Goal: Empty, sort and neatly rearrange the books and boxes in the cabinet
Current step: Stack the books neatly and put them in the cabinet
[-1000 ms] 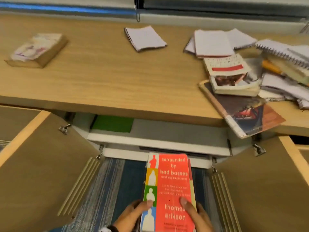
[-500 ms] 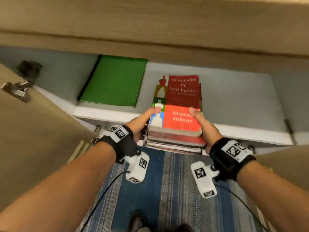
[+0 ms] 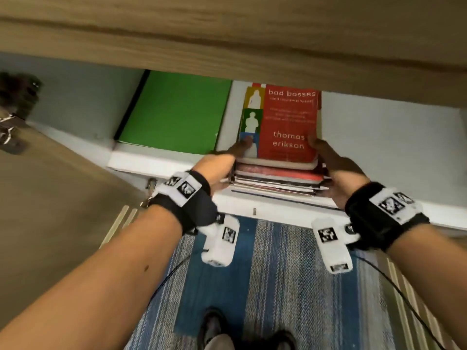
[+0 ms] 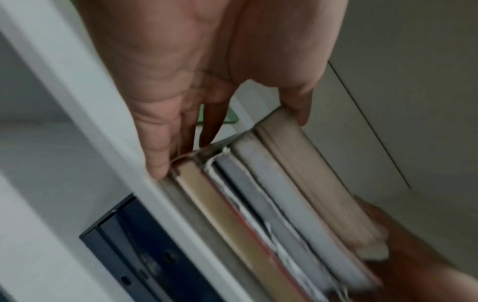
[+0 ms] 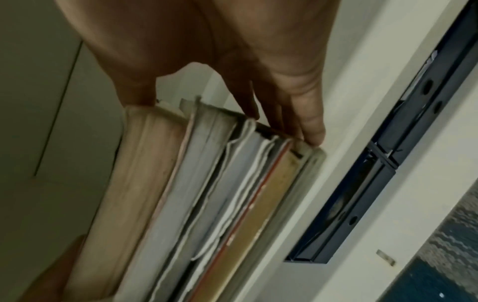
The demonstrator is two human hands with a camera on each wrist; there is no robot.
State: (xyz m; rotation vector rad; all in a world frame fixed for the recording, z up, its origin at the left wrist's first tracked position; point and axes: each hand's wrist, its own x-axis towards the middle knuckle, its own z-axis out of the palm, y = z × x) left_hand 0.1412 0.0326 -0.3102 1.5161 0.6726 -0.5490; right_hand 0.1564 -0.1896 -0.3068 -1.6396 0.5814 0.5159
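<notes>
A stack of several books (image 3: 278,178), topped by a red "bad bosses" paperback (image 3: 290,122), lies flat on the white cabinet shelf (image 3: 394,137), its far end under the desk edge. My left hand (image 3: 235,160) grips the stack's near left corner, thumb on the cover. My right hand (image 3: 328,162) grips the near right corner the same way. In the left wrist view, the fingers (image 4: 155,159) lie under the stack (image 4: 271,194) against the shelf. The right wrist view shows the fingers (image 5: 310,130) under the stack (image 5: 207,194). A green book (image 3: 177,114) lies flat to the left.
The wooden desk top (image 3: 227,41) overhangs the cabinet. Both cabinet doors stand open, the left door (image 3: 50,210) beside my forearm. A dark blue binder (image 5: 388,163) sits under the shelf. The shelf's right part holds nothing visible. Striped blue carpet (image 3: 278,274) and my shoes are below.
The view dropped from the desk top to the shelf. Both hands carried the stack onto the shelf and slid it further in beside the green book.
</notes>
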